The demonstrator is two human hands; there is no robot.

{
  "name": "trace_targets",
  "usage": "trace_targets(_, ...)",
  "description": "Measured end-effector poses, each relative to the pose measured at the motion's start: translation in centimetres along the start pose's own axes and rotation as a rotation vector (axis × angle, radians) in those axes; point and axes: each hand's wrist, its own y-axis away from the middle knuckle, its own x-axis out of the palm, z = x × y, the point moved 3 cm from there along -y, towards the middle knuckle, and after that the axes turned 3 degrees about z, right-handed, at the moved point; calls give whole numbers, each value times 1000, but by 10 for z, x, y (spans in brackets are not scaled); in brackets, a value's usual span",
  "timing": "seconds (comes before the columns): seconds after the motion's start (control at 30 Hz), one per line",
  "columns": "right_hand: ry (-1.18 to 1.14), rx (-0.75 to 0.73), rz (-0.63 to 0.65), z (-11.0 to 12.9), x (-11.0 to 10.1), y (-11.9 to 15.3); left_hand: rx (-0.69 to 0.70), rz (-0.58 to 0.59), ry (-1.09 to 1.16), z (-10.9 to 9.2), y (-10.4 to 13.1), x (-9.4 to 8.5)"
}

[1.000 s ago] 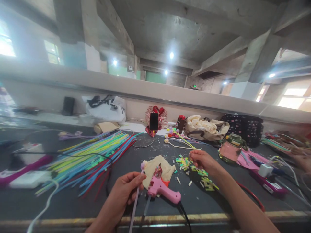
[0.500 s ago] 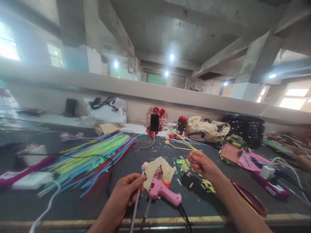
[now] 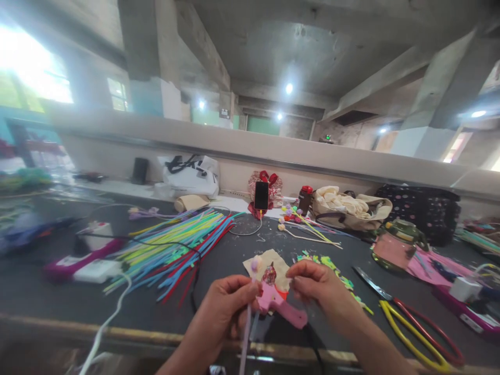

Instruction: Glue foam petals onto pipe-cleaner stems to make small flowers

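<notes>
My left hand [image 3: 224,310] is closed around a pale lavender pipe-cleaner stem [image 3: 245,341], with a small purple and cream fuzzy ball [image 3: 256,263] at its upper end. My right hand [image 3: 326,289] pinches thumb and forefinger together a little to the right of it; what the fingertips hold is too small to make out. Between the hands lies a pink hot glue gun [image 3: 287,311], its glue-crusted nozzle resting on a beige sheet [image 3: 269,255]. Short green and yellow pipe-cleaner pieces [image 3: 332,266] are scattered beyond my right hand, partly hidden by it.
Large scissors [image 3: 394,302] with red and yellow handles lie at right. A bundle of coloured pipe cleaners [image 3: 175,250] spreads at left, near a purple power strip [image 3: 64,268] and cables. A phone [image 3: 261,195], brown bottle [image 3: 305,200] and green-lidded jug [image 3: 394,247] stand farther back.
My right hand has moved from above the cut pieces leftward and nearer, close to the ball-tipped stem. My left hand still holds the stem. The view has turned slightly left.
</notes>
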Motion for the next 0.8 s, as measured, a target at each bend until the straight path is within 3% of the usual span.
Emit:
trace_targets(0.1,-62,-63,29,1,29,0,-20,33,8,-1,8,5)
trace_targets(0.23,-111,-99,67,-4,49,-3,23,-33,-38,-4,14,2)
trace_targets(0.43,-157,-68,53,-9,58,-6,9,-13,-78,-5,12,-3)
trace_targets(0.8,-590,96,282,-25,66,-11,30,107,-22,-3,12,-5)
